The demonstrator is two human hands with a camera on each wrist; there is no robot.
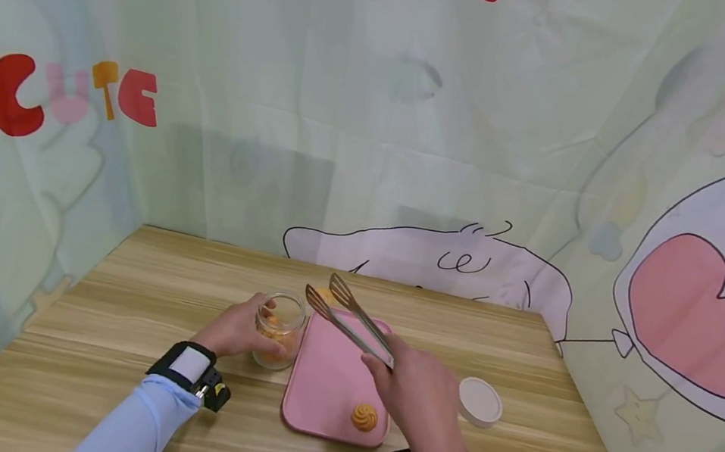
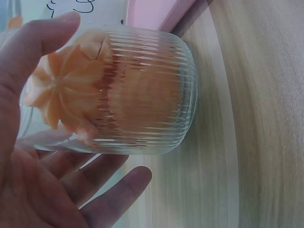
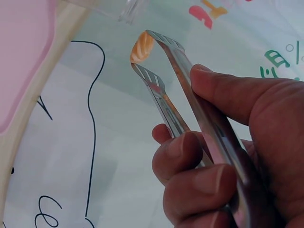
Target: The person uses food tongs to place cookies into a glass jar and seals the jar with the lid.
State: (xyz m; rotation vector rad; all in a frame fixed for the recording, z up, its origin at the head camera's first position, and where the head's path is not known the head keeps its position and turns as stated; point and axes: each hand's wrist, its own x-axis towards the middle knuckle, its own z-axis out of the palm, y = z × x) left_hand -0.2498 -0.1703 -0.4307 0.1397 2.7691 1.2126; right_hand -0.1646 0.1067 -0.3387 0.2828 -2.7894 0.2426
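My left hand [image 1: 242, 328] grips a ribbed clear glass jar [image 2: 147, 90], its thumb and fingers round the sides. Inside the jar are several swirled golden cookies [image 2: 61, 85]. In the head view the jar stands upright with its mouth uncovered, just left of a pink tray [image 1: 329, 374]. My right hand [image 1: 419, 394] holds metal tongs [image 3: 190, 90] with slotted ends above the tray. Between the tong tips is one swirled cookie [image 3: 142, 47]. Another swirled cookie [image 1: 364, 417] lies on the tray near its front right corner.
A round white lid [image 1: 480, 402] lies on the wooden table [image 1: 141, 288] to the right of the tray. Behind the table and at both sides hangs a printed curtain [image 1: 256, 90] with cartoon drawings and letters.
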